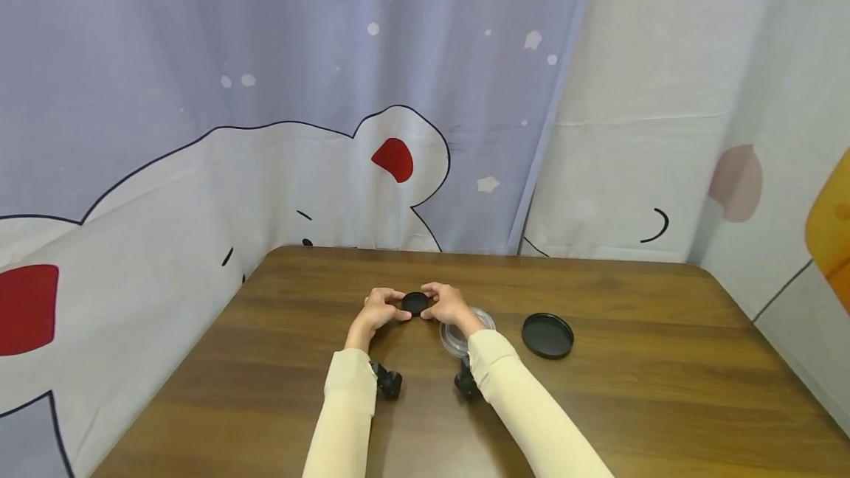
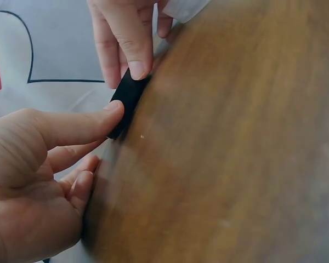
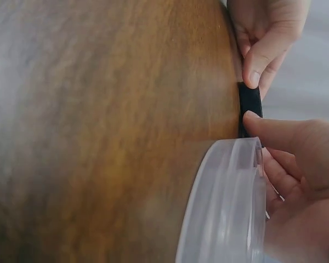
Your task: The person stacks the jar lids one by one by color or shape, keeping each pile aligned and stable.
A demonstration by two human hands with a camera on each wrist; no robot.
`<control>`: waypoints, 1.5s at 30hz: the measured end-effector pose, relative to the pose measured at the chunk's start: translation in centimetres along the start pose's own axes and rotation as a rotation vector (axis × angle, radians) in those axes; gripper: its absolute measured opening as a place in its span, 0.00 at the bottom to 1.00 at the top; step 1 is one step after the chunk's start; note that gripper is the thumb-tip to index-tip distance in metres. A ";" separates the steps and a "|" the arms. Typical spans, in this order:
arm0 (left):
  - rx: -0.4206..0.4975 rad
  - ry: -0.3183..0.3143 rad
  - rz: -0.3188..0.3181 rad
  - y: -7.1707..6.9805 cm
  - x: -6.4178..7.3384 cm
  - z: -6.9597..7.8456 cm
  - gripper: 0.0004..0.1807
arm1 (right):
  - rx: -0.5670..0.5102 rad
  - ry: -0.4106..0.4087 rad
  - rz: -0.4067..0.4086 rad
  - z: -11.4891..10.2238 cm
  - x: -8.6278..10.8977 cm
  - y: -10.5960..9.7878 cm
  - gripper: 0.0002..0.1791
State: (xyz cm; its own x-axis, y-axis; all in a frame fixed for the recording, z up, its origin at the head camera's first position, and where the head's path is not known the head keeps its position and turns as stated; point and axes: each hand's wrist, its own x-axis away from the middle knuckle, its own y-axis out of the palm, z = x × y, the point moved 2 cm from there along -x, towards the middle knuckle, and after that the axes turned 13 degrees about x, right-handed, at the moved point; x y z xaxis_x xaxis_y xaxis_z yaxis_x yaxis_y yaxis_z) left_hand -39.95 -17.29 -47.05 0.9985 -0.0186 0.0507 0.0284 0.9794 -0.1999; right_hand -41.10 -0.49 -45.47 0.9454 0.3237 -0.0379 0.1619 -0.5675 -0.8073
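Note:
A small, shallow black round lid [image 1: 415, 304] is at the table's far half, between both hands. The left hand [image 1: 380, 310] pinches its left side, thumb near and fingers beyond. On the opposite side the right hand [image 1: 448, 305] grips it the same way. Seen edge-on in the left wrist view, the black lid [image 2: 130, 98] is low at the tabletop; whether it touches the wood I cannot tell. A clear plastic round container [image 1: 454, 343] stands under the right wrist, partly hidden by it. Its ribbed wall [image 3: 225, 203] shows close up in the right wrist view.
A larger black round lid [image 1: 547, 336] lies on the brown wooden table [image 1: 664, 375], right of the clear container. Black wrist cameras [image 1: 388, 380] hang below both sleeves. A patterned curtain [image 1: 319, 43] runs behind the table's far edge.

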 end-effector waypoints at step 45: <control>0.432 0.228 -0.203 14.9 4.1 7.4 0.25 | -0.882 0.019 0.213 8.2 11.6 -10.8 0.33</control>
State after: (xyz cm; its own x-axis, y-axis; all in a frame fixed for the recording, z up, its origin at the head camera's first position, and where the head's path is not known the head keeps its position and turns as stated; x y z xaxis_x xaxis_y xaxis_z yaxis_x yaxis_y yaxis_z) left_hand -35.76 -1.33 -42.57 0.9609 -0.2130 -0.1771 0.2491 0.9442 0.2157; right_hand -34.22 15.64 -42.04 0.9834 0.1372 -0.1190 0.1333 -0.9903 -0.0402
